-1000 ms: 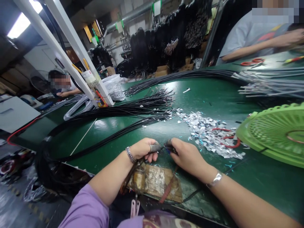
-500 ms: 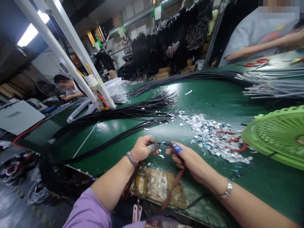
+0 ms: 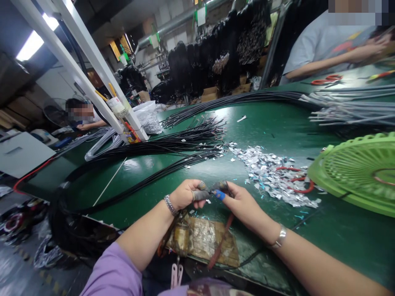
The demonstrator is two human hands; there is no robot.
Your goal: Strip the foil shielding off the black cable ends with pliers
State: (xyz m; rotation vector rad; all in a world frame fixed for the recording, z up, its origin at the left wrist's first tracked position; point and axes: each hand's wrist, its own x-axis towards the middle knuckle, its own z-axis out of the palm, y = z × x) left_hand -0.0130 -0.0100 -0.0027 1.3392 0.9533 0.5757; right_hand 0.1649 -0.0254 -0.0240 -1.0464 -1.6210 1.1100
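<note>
My left hand (image 3: pixel 189 194) is closed in a pinch, with grey wraps on its thumb and a fingertip. My right hand (image 3: pixel 236 198) meets it fingertip to fingertip, also pinched, with blue tape (image 3: pixel 219 194) on the thumb and dark wraps on a finger. Between them is something small, thin and dark, mostly hidden by the fingers; I cannot make out its kind. Below the hands, a worn board covered in brown tape (image 3: pixel 205 238) lies at the bench edge, with a reddish-brown strap (image 3: pixel 220 246) across it. Black cables (image 3: pixel 160 174) lie in a bundle beyond my left hand.
Foil scraps (image 3: pixel 271 174) and red-handled pliers (image 3: pixel 304 188) lie beside a green fan (image 3: pixel 358 172) on the green bench (image 3: pixel 173 164). Grey cables (image 3: pixel 348 105) are at the far right. White posts (image 3: pixel 92 70) rise at left. Two people work across and along the bench.
My right hand has moved left and closed the gap to my left hand, and its fingertips now touch the left ones. The view has shifted slightly.
</note>
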